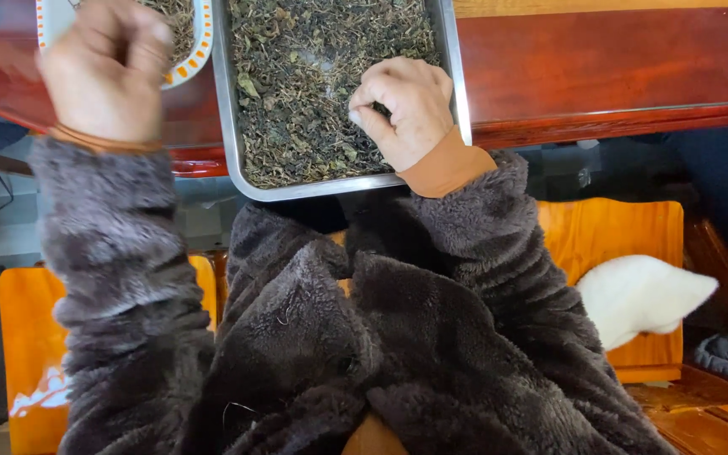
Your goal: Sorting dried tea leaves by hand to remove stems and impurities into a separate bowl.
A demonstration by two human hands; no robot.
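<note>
With the right hand (406, 105) pinching dried leaves (297, 93) in the steel tray (227, 126) and the left hand (107, 67) curled shut over the plate (204, 38), picking probably goes best in small pinches, leaving the rest undisturbed.

I am seeing no packages, labels, signs or screens anywhere in this view.
</note>
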